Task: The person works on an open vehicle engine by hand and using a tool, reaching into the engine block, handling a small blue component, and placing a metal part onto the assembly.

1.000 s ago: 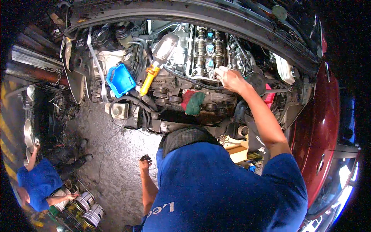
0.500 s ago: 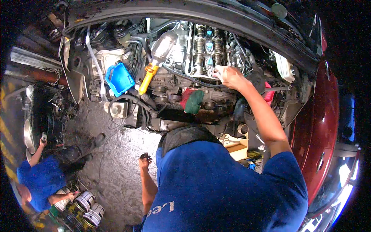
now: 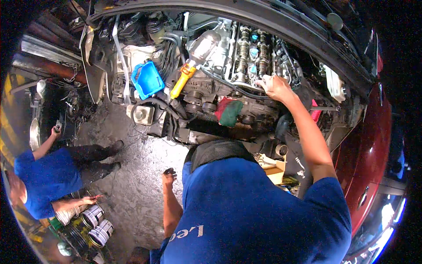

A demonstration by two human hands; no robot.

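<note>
My right hand (image 3: pixel 275 88) reaches to the front end of the exposed engine top (image 3: pixel 252 61), beside its camshafts, fingers closed in a pinch; whatever is between them is too small to make out. Down by my left side, away from the engine, my left hand (image 3: pixel 169 177) has curled fingers around something dark that I cannot make out. Left of the camshafts, a work lamp with a yellow handle (image 3: pixel 180 86) leans across the engine, next to a blue plastic container (image 3: pixel 147 79). A red and green rag (image 3: pixel 229 111) lies below my right hand, over the pulleys.
A co-worker (image 3: pixel 48 178) in blue is at the lower left, near several buckets (image 3: pixel 100 232). A cardboard box (image 3: pixel 271 169) sits right of my waist. A dark red car (image 3: pixel 360 167) stands close on the right. A raised hood edge (image 3: pixel 228 9) spans the top.
The engine bay has shifted right and slightly up in the view. The co-worker's body and arm have moved up and their legs rightward. My right hand stays at the same spot on the engine.
</note>
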